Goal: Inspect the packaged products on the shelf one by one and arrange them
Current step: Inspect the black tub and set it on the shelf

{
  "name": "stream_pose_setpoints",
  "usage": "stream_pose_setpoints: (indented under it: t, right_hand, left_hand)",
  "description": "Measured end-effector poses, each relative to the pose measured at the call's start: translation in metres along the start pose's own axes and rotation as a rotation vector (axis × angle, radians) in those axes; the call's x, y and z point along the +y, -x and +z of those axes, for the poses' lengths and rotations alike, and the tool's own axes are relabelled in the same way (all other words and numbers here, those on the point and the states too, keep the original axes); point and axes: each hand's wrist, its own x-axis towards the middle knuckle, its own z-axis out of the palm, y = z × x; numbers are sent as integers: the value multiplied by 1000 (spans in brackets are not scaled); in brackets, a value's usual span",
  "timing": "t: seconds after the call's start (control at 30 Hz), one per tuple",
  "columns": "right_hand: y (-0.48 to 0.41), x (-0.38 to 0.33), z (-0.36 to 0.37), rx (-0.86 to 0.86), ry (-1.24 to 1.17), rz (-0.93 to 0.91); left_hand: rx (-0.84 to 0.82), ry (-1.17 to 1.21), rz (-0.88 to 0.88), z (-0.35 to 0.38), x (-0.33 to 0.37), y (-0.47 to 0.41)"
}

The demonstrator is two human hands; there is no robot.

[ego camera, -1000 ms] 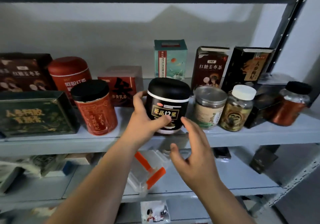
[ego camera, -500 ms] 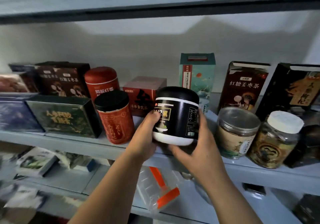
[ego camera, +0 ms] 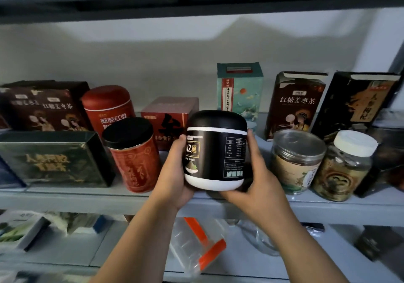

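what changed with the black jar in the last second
The right hand, open and apart from it a second ago, now grips the black jar together with the left hand. The jar has been turned, so its printed table now faces the camera, and it seems lifted just off the shelf. The front red canister and the clear-lidded jar stayed put.

jar (ego camera: 215,151) between hands, cans (ego camera: 133,153) left, jars (ego camera: 297,160) right
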Motion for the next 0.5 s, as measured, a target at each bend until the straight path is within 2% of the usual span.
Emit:
stream_pose_setpoints:
  t: [0.1,0.23,0.5]
  right_hand:
    - [2,-4,2,45,-45,-10]
    - [1,-9,5,87,16,-8]
    - [4,-10,11,146,44,-12]
  left_hand:
    - [-7,17,-52,-3,1,-2]
    - [-49,34,-102,-5,4,-6]
    - [-120,76,-118,-9,5,-5]
